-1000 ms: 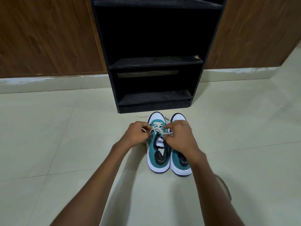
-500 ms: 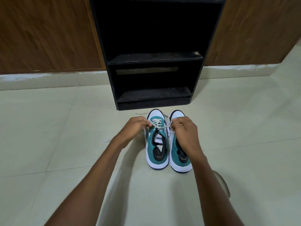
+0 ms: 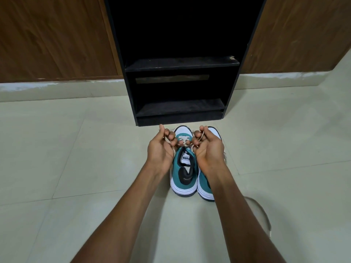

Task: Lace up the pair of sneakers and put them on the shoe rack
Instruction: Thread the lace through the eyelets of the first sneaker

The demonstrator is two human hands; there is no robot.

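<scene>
On pale floor tiles [image 3: 76,158] before a black shoe rack [image 3: 180,109], teal sneakers [image 3: 183,173] are set. Lace [image 3: 183,138] ends are pinched by the left hand [image 3: 161,150] and right hand [image 3: 208,149], now turned palm-up and drawn apart.

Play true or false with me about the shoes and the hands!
1. Both sneakers stand on the floor. True.
2. The left hand and right hand each hold an end of the lace. True.
3. The shoe rack has a sneaker on its bottom shelf. False: that shelf holds no sneaker.
4. The lace being pulled belongs to the right sneaker. False: it runs through the left sneaker.
5. The sneakers are red. False: teal and white.
</scene>
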